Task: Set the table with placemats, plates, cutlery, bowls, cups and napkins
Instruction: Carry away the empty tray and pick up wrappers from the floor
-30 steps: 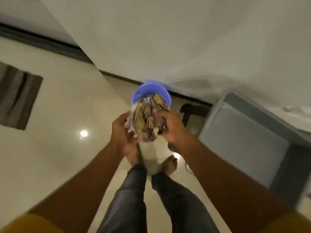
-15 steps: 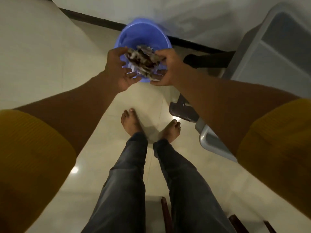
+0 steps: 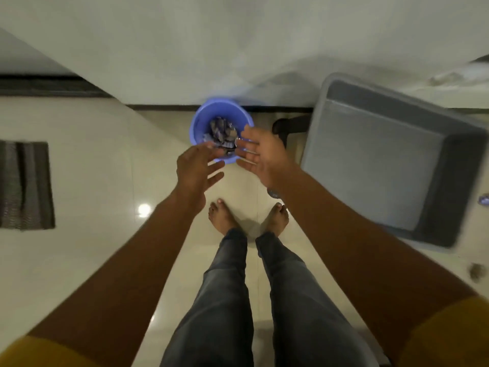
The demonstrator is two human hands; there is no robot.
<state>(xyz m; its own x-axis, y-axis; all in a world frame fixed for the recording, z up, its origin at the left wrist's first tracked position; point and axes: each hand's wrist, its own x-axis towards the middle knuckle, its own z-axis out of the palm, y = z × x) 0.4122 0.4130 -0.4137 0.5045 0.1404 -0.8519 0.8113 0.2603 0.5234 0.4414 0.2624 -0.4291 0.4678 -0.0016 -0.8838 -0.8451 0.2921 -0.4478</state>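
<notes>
Blue bucket (image 3: 199,125): round, smooth plastic, on glossy floor (image 3: 92,168) by the wall's dark skirting; holds crumpled wrappers (image 3: 221,133) (brown and purple).
Left hand (image 3: 194,170): fingers spread, empty, over near rim.
Right hand (image 3: 260,152): palm flat, released.
Grey tray (image 3: 455,160): rectangular, matte, right of bucket.

Mustard-yellow short sleeves (image 3: 449,337), grey-blue jeans (image 3: 219,300), bare feet (image 3: 222,218)
</notes>
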